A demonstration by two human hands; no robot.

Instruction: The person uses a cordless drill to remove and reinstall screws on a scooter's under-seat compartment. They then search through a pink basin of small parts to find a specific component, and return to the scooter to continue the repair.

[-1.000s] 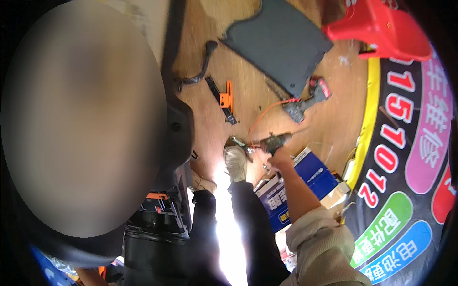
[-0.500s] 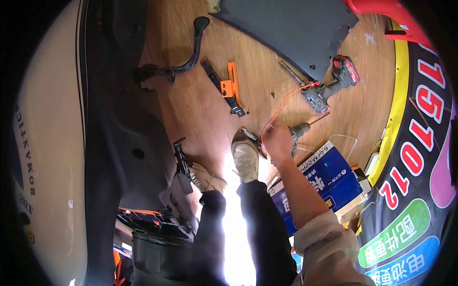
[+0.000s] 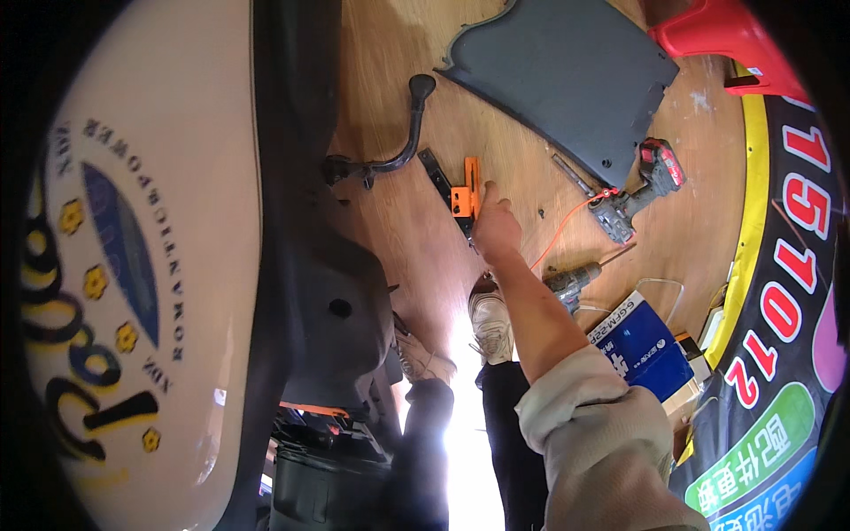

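Out in front of me, my right hand reaches low over the wooden floor. Its index finger stretches along the side of an orange-and-black metal bracket, the other fingers look bent, and the grip underneath is hidden. The bracket lies flat, its lower end partly covered by the hand. Right of the hand, a thin orange cord runs to a cordless power tool with a red battery. A second drill with a long bit lies nearer to my forearm. My left hand is out of view.
A cream-and-black scooter body fills the left, with a bent black bar jutting out. A dark plastic panel lies ahead. To the right are a blue box, a red plastic object and a printed banner.
My right hand has moved forward and left, from beside the drill and orange cord to the bracket. The view has shifted, showing more of the scooter. The bracket has not visibly moved.
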